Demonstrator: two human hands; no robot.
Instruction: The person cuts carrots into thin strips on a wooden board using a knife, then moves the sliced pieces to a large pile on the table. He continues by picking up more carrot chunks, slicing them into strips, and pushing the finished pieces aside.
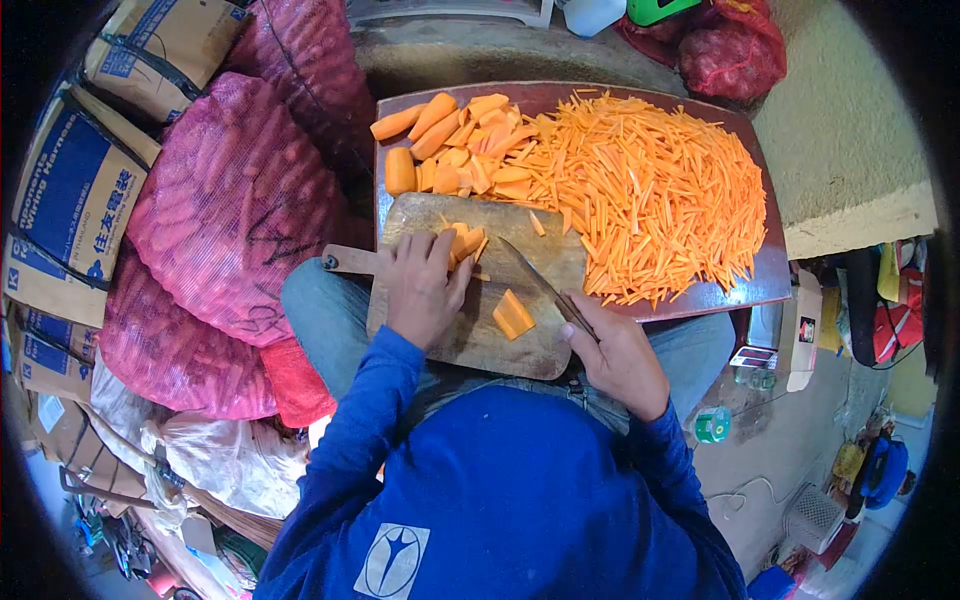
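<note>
A wooden cutting board (pixel 470 345) lies across my lap, its far edge by the table. My left hand (pixel 425 285) rests on it, fingers bent and closed against a small stack of carrot slices (pixel 463 242). In my right hand (pixel 622 355) is a knife (pixel 540 280), gripped by the handle, its blade pointing up and left over the board. A cut carrot chunk (pixel 514 315) lies between both hands. Beneath my left hand is a tool with a wooden handle (pixel 350 260) sticking out past the board's left edge; most of the rest is hidden.
A low table (pixel 735 293) holds a large heap of carrot sticks (pixel 660 190) and peeled carrot pieces (pixel 475 145). Pink mesh sacks (pixel 240 200) and cardboard boxes (pixel 75 190) crowd the left. A green-labelled container (pixel 712 425) stands on the floor at right.
</note>
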